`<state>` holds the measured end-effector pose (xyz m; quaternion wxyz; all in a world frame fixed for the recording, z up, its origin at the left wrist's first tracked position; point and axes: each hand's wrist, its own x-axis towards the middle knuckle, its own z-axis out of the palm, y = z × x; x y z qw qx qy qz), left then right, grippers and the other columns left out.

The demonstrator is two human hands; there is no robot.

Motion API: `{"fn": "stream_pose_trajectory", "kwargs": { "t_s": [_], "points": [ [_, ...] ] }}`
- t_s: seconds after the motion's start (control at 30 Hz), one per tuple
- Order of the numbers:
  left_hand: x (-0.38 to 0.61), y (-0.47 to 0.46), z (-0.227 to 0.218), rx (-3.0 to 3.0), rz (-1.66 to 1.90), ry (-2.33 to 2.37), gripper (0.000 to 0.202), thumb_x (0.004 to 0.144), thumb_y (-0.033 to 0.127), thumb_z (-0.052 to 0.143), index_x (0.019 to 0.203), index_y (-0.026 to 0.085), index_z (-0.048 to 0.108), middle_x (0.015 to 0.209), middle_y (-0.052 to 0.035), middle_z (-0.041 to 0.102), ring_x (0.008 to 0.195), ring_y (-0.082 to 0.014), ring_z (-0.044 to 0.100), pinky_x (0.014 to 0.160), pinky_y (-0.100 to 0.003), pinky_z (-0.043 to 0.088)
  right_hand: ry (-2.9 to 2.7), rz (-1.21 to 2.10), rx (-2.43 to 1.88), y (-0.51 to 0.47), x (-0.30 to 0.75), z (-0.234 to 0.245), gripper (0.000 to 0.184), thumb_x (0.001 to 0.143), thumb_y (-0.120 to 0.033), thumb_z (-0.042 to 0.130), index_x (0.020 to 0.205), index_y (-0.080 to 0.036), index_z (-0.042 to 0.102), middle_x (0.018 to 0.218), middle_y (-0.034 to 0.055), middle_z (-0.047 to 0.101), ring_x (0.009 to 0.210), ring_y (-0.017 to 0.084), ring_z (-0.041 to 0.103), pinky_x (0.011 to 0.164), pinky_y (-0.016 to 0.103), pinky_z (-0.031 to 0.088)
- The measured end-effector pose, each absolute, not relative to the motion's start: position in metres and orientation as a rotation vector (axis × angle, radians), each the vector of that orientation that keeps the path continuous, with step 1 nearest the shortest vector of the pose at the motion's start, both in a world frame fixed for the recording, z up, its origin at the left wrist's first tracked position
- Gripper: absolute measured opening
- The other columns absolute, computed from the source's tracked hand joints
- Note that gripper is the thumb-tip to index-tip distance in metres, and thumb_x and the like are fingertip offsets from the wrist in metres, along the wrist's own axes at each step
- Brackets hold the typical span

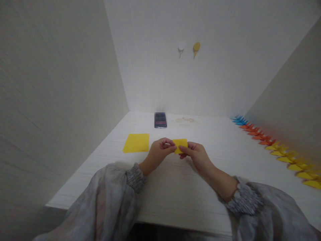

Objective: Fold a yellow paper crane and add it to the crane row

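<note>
Between my two hands, just above the white table, is a small folded square of yellow origami paper (181, 142). My left hand (162, 149) pinches its left edge between thumb and fingers. On the other side, my right hand (197, 154) grips the lower right part, its thumb lying across the front and its fingers behind. How many layers the fold has cannot be made out. A larger yellow paper sheet (136, 143), or a stack of them, lies flat on the table to the left of my left hand.
A dark phone-like object (160, 120) lies near the back wall. Along the right wall runs a row of folded paper cranes, blue (239, 120), orange (258, 133) and yellow (292, 160). Two hooks, one white (181, 47) and one yellow (196, 47), are on the back wall. The table (175, 201) ends in front of me.
</note>
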<state>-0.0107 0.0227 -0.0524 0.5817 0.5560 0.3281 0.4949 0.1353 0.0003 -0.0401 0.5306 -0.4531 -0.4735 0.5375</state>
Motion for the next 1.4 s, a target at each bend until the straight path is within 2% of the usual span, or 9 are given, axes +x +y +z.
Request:
{"fn": "stream_pose_trajectory", "kwargs": {
  "t_s": [0.13, 0.3, 0.5, 0.63, 0.83, 1.0, 1.2, 1.4],
  "points": [
    [-0.011, 0.024, -0.055, 1.32, 1.217, 0.769, 0.019, 0.057, 0.024, 0.068, 0.066, 0.014, 0.054, 0.075, -0.0015, 0.062, 0.068, -0.0107, 0.059, 0.067, -0.025, 0.047, -1.147, 1.242, -1.076, 0.0, 0.135, -0.04, 0.019, 0.058, -0.03, 0.068, 0.063, -0.012, 0.064, 0.056, 0.0027, 0.062, 0.046, 0.01, 0.053, 0.047, 0.023, 0.043],
    [-0.011, 0.025, -0.057, 1.336, 1.246, 0.757, 0.022, 0.056, 0.022, 0.069, 0.072, 0.014, 0.056, 0.077, -0.0017, 0.061, 0.069, -0.0113, 0.06, 0.066, -0.025, 0.048, -1.193, 1.176, -1.08, 0.001, 0.135, -0.044, 0.02, 0.061, -0.032, 0.066, 0.066, -0.013, 0.062, 0.056, 0.0015, 0.061, 0.046, 0.01, 0.052, 0.047, 0.023, 0.043],
    [-0.009, 0.024, -0.054, 1.323, 1.281, 0.836, 0.019, 0.055, 0.023, 0.069, 0.068, 0.013, 0.059, 0.086, -0.0038, 0.061, 0.071, -0.0111, 0.059, 0.069, -0.026, 0.048, -1.275, 1.034, -1.149, 0.001, 0.135, -0.047, 0.022, 0.064, -0.036, 0.063, 0.068, -0.014, 0.06, 0.056, 0.0011, 0.06, 0.047, 0.012, 0.053, 0.047, 0.024, 0.042],
    [-0.008, 0.023, -0.05, 1.316, 1.278, 0.905, 0.015, 0.056, 0.023, 0.068, 0.066, 0.014, 0.06, 0.081, -0.0029, 0.063, 0.07, -0.0112, 0.059, 0.068, -0.026, 0.048, -1.279, 1.013, -1.162, -0.001, 0.134, -0.046, 0.02, 0.065, -0.034, 0.062, 0.065, -0.014, 0.059, 0.056, 0.0008, 0.06, 0.047, 0.011, 0.053, 0.047, 0.023, 0.041],
    [-0.009, 0.023, -0.048, 1.289, 1.236, 1.011, 0.018, 0.054, 0.027, 0.069, 0.064, 0.014, 0.061, 0.062, -0.0017, 0.063, 0.058, -0.0117, 0.057, 0.059, -0.025, 0.046, -1.25, 1.051, -1.13, -0.001, 0.133, -0.045, 0.02, 0.065, -0.034, 0.062, 0.065, -0.014, 0.059, 0.057, 0.0004, 0.06, 0.047, 0.011, 0.053, 0.048, 0.024, 0.042],
    [-0.01, 0.023, -0.048, 1.252, 1.238, 1.048, 0.02, 0.053, 0.029, 0.07, 0.062, 0.013, 0.062, 0.059, -0.0026, 0.063, 0.055, -0.0115, 0.056, 0.056, -0.025, 0.044, -1.223, 1.107, -1.098, -0.002, 0.131, -0.042, 0.02, 0.064, -0.033, 0.063, 0.067, -0.014, 0.061, 0.059, 0.0011, 0.061, 0.048, 0.011, 0.053, 0.048, 0.024, 0.044],
    [-0.008, 0.022, -0.048, 1.201, 1.267, 0.943, 0.022, 0.055, 0.025, 0.069, 0.065, 0.013, 0.054, 0.06, -0.0002, 0.061, 0.055, -0.0096, 0.056, 0.058, -0.024, 0.045, -1.166, 1.141, -1.09, -0.004, 0.129, -0.04, 0.018, 0.064, -0.031, 0.062, 0.064, -0.013, 0.062, 0.058, 0.0018, 0.061, 0.046, 0.01, 0.052, 0.047, 0.023, 0.043],
    [-0.009, 0.023, -0.045, 1.116, 1.301, 0.763, 0.034, 0.056, 0.014, 0.067, 0.077, 0.016, 0.041, 0.073, 0.0018, 0.059, 0.062, -0.0078, 0.057, 0.062, -0.023, 0.045, -1.162, 1.155, -1.066, -0.003, 0.13, -0.041, 0.018, 0.064, -0.03, 0.062, 0.067, -0.013, 0.063, 0.058, 0.0017, 0.061, 0.046, 0.009, 0.052, 0.047, 0.023, 0.043]
  ]
}}
